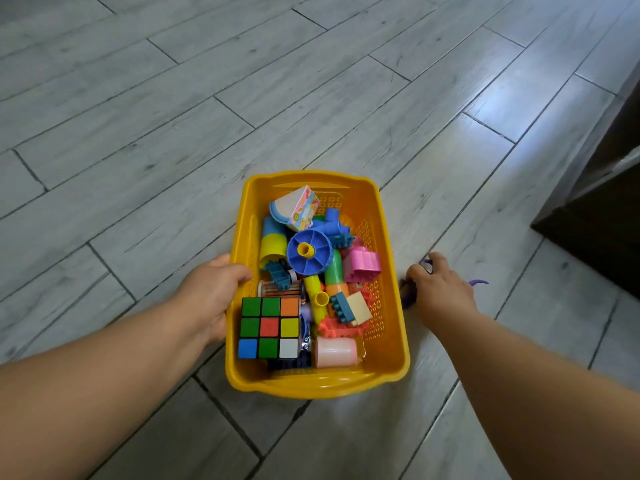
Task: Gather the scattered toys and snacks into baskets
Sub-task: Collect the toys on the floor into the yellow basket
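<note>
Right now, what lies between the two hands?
In the head view, the yellow basket filled with toys lies between them: the left hand grips its left rim, the right hand grasps a purple toy beside it.

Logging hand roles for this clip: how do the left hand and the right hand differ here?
The left hand grips the left rim of the yellow basket; the right hand curls round a purple toy. The left hand's thumb lies over the basket's edge; the right hand is outside the basket, low over the floor on its right side. Both forearms are bare.
</note>
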{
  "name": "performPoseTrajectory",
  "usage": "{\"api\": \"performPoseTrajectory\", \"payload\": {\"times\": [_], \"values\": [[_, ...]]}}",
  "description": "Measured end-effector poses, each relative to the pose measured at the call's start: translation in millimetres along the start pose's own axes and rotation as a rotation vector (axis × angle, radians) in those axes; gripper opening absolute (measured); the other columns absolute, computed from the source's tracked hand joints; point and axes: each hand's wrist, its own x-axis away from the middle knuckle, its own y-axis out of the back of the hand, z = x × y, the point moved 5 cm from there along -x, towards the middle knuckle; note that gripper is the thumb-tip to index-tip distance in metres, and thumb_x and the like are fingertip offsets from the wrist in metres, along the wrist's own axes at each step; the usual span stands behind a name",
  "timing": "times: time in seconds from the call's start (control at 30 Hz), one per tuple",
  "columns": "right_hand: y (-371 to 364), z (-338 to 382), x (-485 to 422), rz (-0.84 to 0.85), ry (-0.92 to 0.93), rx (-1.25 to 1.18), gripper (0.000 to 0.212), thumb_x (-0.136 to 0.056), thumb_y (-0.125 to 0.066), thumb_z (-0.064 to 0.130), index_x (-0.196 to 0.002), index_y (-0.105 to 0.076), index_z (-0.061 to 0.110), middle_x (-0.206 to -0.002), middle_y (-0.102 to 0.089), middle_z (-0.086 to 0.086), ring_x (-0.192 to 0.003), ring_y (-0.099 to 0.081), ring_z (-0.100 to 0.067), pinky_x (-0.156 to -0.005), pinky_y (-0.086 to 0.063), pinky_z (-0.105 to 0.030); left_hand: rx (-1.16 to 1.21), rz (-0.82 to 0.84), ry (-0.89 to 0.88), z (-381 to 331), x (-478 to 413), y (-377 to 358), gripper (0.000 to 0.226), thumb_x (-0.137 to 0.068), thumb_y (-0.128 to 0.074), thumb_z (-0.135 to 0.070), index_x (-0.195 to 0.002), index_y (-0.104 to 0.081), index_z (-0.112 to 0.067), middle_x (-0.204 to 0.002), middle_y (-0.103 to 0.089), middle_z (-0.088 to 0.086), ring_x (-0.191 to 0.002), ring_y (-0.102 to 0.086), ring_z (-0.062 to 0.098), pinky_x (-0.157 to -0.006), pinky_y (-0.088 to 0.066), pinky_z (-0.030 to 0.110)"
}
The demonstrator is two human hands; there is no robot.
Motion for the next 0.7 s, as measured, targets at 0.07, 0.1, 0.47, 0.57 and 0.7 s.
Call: {"api": "performPoseTrajectory", "payload": {"times": [0.07, 0.1, 0.47, 0.57, 0.7], "values": [[7, -3, -2, -0.035, -0.052, -0.109, 0.039, -0.087, -0.062, 0.023, -0.123, -0.048, 0.029, -0.149, -0.019, -0.008, -0.118, -0.044, -0.032, -0.086, -0.047, -0.042, -0.015, 0.006, -0.001, -1, 1, -2, 0.017, -0.098, -0.047, -0.007, -0.103, -0.062, -0.015, -0.091, -0.073, 0.022, -0.081, -0.072, 0.039, -0.064, -0.06, 0.049], [14, -5, -3, -0.096, -0.091, -0.205, 0.037, -0.087, -0.062, 0.024, -0.122, -0.05, 0.029, -0.148, -0.022, -0.007, -0.118, -0.044, -0.032, -0.083, -0.048, -0.041, -0.02, 0.008, -0.003, -1, 2, -2, 0.017, -0.098, -0.047, -0.007, -0.103, -0.062, -0.014, -0.092, -0.073, 0.023, -0.083, -0.071, 0.041, -0.067, -0.06, 0.051], [148, 139, 33, -0.395, 0.408, -0.364, 0.041, -0.08, -0.062, 0.045, -0.118, -0.057, 0.033, -0.131, -0.042, 0.003, -0.101, -0.058, -0.022, -0.072, -0.041, -0.028, 0.04, 0.037, -0.056, -13, -2, 10, 0.022, -0.094, -0.047, -0.002, -0.101, -0.064, -0.014, -0.095, -0.071, 0.026, -0.08, -0.069, 0.042, -0.066, -0.059, 0.049], [130, 184, 49, -0.282, 0.549, -0.21, 0.043, -0.081, -0.06, 0.047, -0.12, -0.057, 0.029, -0.131, -0.043, 0.0, -0.105, -0.058, -0.026, -0.075, -0.049, -0.033, 0.116, 0.035, -0.11, -21, 0, 22, 0.026, -0.093, -0.045, 0.003, -0.099, -0.065, -0.013, -0.082, -0.07, 0.023, -0.06, -0.066, 0.032, -0.048, -0.058, 0.04], [119, 215, 51, -0.194, 0.604, -0.084, 0.048, -0.086, -0.056, 0.054, -0.126, -0.051, 0.027, -0.133, -0.046, -0.001, -0.108, -0.057, -0.028, -0.075, -0.047, -0.036, 0.154, 0.018, -0.129, -25, 4, 49, 0.027, -0.092, -0.044, 0.005, -0.094, -0.065, -0.011, -0.07, -0.07, 0.017, -0.052, -0.068, 0.027, -0.046, -0.058, 0.04]]}}
